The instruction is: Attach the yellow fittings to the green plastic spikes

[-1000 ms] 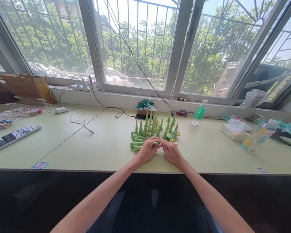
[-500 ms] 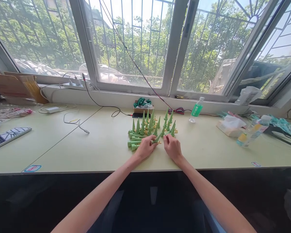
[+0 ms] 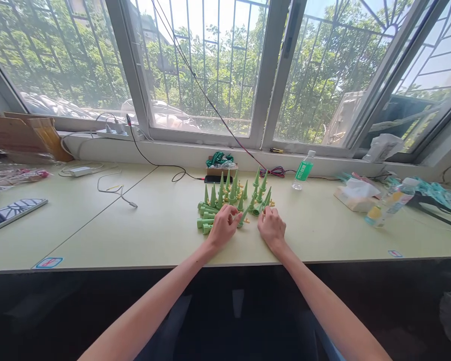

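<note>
Several green plastic watering spikes (image 3: 233, 189) stand points up in a cluster, some with small yellow valves at their sides. My left hand (image 3: 224, 226) is curled at the front of the cluster, closed around the lower part of a slightly tilted green spike (image 3: 244, 216). Its far fingertips are partly hidden. My right hand (image 3: 272, 228) rests on the table just to the right, with fingers bent and pressed together beside the right-hand spikes. What its fingertips hold, if anything, is hidden. Green tube-like pieces (image 3: 206, 222) lie left of my left hand.
Behind the spikes are a black phone (image 3: 218, 179) and a small box with green wrapping (image 3: 221, 161). A water bottle (image 3: 302, 171), tissue pack (image 3: 357, 193) and second bottle (image 3: 391, 203) stand rightward. Cables (image 3: 118, 190) and a large phone (image 3: 13, 214) lie left.
My right hand has shifted slightly right, away from the front spike. My left hand has drawn a little left, and the front spike now shows more fully and stands more upright.
</note>
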`<state>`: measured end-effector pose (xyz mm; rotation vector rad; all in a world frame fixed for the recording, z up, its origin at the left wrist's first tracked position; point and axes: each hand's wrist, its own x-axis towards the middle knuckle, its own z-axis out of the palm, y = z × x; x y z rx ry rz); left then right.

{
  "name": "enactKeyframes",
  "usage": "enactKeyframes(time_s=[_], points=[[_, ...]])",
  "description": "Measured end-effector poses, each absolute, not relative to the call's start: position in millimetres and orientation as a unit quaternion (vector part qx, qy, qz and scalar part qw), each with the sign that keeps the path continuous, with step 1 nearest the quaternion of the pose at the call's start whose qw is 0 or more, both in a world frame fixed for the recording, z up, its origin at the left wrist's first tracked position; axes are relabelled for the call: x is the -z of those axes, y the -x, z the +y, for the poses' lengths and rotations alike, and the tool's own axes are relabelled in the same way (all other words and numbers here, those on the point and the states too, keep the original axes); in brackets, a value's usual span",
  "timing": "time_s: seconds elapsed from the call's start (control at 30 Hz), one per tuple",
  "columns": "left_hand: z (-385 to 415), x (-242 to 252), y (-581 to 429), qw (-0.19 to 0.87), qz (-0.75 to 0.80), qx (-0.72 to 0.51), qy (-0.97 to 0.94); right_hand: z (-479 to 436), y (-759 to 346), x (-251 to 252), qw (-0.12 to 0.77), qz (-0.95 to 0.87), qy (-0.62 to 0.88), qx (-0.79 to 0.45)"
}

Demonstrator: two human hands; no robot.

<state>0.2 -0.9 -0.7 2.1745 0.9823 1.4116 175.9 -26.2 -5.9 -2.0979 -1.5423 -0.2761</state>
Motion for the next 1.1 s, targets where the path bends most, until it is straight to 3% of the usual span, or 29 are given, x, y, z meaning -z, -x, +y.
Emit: enactKeyframes(time_s=[0.3, 0.63, 1.1], points=[[-8.9, -3.2, -0.5, 0.143, 0.311, -0.432, -0.834, -27.1, -176.1, 6.0, 0.218, -0.577, 0.783, 0.084], [-6.1, -2.2, 0.0, 0.131, 0.34, -0.495, -0.789, -26.4, -176.3, 7.7, 0.19, -0.582, 0.788, 0.073], [-5.7, -2.9, 1.3, 0.116, 0.348, -0.513, -0.776, -24.5, -178.8, 12.4, 0.261, -0.629, 0.73, 0.063]])
